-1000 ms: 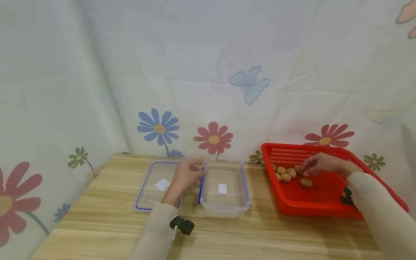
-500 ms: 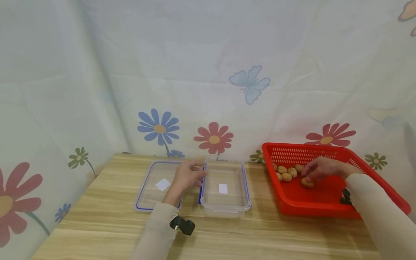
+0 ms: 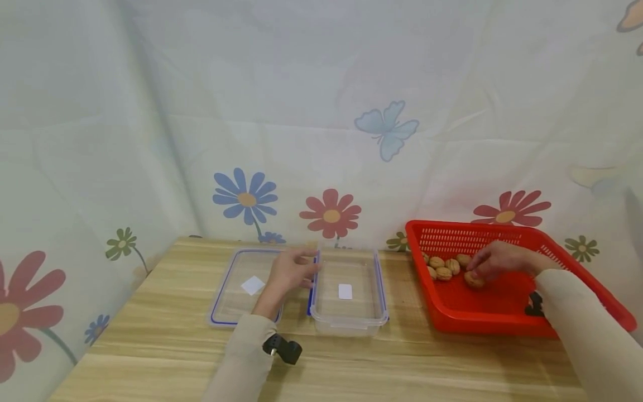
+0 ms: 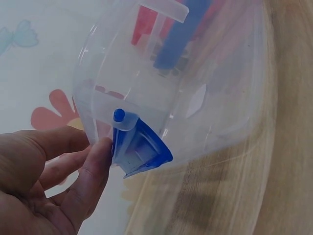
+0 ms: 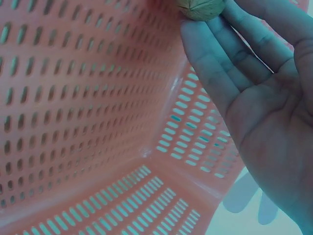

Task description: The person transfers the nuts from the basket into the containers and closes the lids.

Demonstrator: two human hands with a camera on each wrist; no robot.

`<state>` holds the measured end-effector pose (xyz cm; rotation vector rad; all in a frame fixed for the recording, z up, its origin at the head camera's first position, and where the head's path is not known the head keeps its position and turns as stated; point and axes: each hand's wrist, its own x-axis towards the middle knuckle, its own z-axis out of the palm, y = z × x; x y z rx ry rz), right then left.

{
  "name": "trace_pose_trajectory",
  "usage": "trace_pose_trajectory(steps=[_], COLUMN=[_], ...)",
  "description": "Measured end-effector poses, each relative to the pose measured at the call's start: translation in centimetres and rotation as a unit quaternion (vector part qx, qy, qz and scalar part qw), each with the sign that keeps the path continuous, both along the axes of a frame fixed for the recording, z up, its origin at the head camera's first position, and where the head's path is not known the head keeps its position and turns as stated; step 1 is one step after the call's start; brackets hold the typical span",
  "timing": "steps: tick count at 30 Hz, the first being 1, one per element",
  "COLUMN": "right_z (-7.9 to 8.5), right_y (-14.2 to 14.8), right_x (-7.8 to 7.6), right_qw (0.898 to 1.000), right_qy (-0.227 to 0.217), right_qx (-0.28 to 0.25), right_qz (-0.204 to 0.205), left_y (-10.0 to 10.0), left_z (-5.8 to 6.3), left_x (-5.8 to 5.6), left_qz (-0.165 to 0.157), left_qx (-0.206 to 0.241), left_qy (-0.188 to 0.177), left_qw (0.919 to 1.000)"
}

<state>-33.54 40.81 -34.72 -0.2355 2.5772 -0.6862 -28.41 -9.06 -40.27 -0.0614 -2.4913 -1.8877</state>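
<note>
My left hand [image 3: 288, 272] holds the left rim of a clear plastic food container [image 3: 349, 322]. In the left wrist view its fingers pinch the container's edge beside a blue latch [image 4: 151, 149], which hangs folded outward. Inside the red plastic basket [image 3: 492, 322], my right hand [image 3: 499, 259] grips a walnut [image 3: 474, 280] with its fingertips, low over the basket floor. The right wrist view shows that walnut [image 5: 201, 10] at the fingertips, partly cut off by the frame's top. Several other walnuts [image 3: 444, 273] lie to the left of the right hand, against the basket's left side.
A clear lid [image 3: 232, 310] with a blue seal lies flat on the wooden table [image 3: 166, 329], left of the container. A white label [image 3: 345, 291] shows through the container. Behind the table hangs a flowered curtain [image 3: 281, 123].
My right hand has come down a little onto the lone walnut, and its fingers have closed on it. The left hand has stayed at the container's rim.
</note>
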Motion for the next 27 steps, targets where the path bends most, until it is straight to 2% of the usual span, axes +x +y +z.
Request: trace_pose_trajectory(steps=[12, 21, 27], right_z=[3.7, 6.7, 7.7], right_y=[-2.9, -7.5, -10.2], right_x=[1.0, 2.6, 3.7], right_qw=[0.994, 0.986, 0.978], right_qy=[0.088, 0.152, 0.188], right_qx=[-0.035, -0.053, -0.068], right_qz=[0.045, 0.053, 0.053], left_y=[0.0, 0.1, 0.2], left_z=[-0.3, -0.2, -0.2], left_x=[0.0, 0.2, 0.2], left_qz=[0.005, 0.009, 0.011], left_qx=[0.014, 0.016, 0.015], left_qy=[-0.002, -0.008, -0.009], left_qw=[0.9999, 0.9998, 0.9998])
